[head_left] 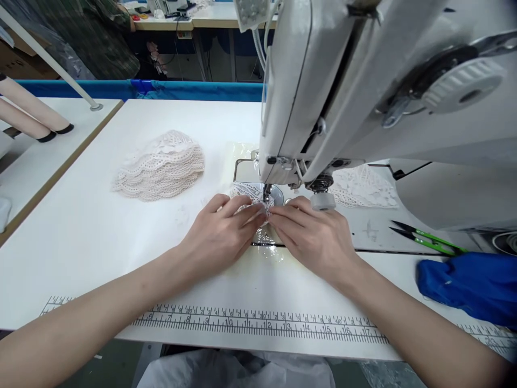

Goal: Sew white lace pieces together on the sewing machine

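A small piece of white lace (247, 189) lies under the presser foot (266, 193) of a white sewing machine (288, 91). My left hand (226, 229) pinches the near edge of this lace, just left of the foot. From the right, my right hand (313, 231) pinches the same edge, its fingertips almost touching those of the left. The fingers cover much of the lace. To the left sits a stack of pale lace pieces (161, 167). More white lace (363, 186) rests right of the needle area, partly behind the machine head.
Green-handled thread snips (428, 237) and a blue cloth (468, 285) lie at the right. A printed ruler (258, 323) runs along the table's front edge. Thread cones (34, 113) stick in at the left. Beyond the blue cloth edge (202, 90), another person (97, 37) is by a bench.
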A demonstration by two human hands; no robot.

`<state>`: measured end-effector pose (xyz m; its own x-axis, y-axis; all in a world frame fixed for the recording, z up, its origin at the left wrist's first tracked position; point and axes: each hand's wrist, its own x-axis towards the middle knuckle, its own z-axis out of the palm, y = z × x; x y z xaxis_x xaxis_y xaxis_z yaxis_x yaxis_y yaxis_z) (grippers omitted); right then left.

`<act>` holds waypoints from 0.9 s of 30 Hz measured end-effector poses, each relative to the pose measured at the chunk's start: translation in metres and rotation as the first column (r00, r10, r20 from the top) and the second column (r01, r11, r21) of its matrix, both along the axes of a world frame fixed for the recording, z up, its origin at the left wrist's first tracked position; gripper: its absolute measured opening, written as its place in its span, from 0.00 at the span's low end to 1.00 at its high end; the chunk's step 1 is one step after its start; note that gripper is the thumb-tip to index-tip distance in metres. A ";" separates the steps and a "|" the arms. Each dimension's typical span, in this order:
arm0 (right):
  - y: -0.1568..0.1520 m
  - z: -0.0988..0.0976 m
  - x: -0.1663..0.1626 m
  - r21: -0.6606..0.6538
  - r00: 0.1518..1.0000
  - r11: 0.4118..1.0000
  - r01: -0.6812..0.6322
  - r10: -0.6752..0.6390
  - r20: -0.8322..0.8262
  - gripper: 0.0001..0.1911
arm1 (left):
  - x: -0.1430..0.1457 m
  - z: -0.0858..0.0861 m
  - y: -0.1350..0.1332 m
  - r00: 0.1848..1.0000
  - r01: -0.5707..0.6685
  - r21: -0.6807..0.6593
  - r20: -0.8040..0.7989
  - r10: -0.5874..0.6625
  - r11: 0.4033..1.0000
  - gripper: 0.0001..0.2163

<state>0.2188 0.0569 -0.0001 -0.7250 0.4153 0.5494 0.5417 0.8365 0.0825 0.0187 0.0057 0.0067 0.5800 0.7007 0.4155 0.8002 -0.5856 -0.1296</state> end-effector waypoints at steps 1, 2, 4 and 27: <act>0.000 0.000 0.000 0.013 1.000 1.000 -0.004 0.004 0.004 0.09 | 0.000 0.001 0.000 1.000 0.001 -0.003 -0.011 -0.001 1.000 0.12; 0.000 0.000 0.000 0.023 1.000 1.000 -0.008 0.007 0.004 0.09 | 0.000 0.001 0.000 1.000 0.001 -0.006 -0.017 -0.001 1.000 0.12; 0.001 0.001 0.000 0.032 1.000 0.999 -0.010 0.010 0.001 0.09 | 0.000 0.002 0.000 1.000 -0.006 -0.016 -0.018 0.005 1.000 0.12; 0.002 -0.001 -0.001 -0.026 0.999 0.999 0.028 -0.028 0.025 0.08 | 0.002 0.003 0.001 0.996 -0.031 -0.037 0.080 0.034 0.999 0.11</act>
